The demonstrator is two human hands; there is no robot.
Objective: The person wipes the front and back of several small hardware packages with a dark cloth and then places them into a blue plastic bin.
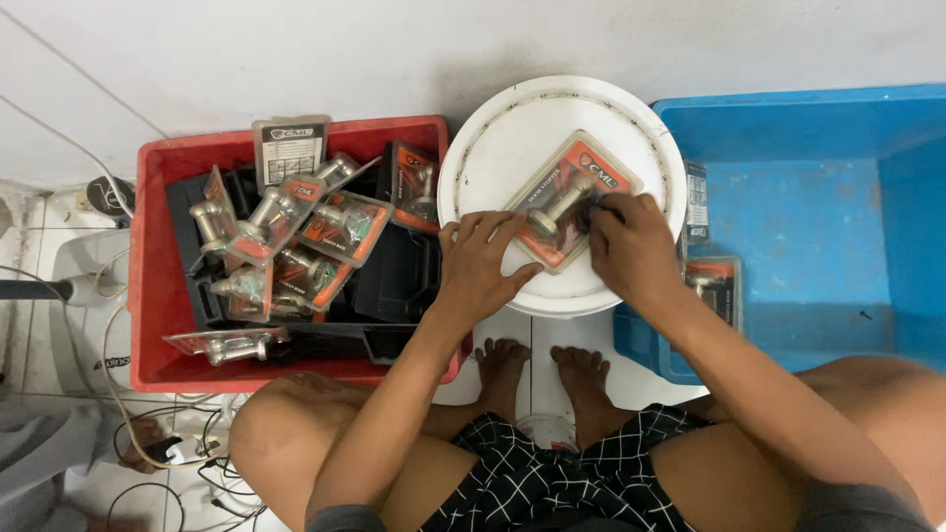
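One blister pack (pixel 572 202) under my hands: orange-and-black backing card, clear plastic bubble over it, a silver metal door-stopper part sealed inside. It lies flat, face up, on the white round bucket lid (pixel 512 128), turned diagonally, top corner pointing up-right toward the lid's far edge, lower end toward me. It sits right of the lid's centre. My left hand (pixel 478 266) rests fingers spread on the lid, fingertips touching the pack's lower-left edge. My right hand (pixel 631 241) covers the pack's lower-right corner, fingers curled down on the dark part of the card. The bubble looks intact and the upper half of the card shows clear.
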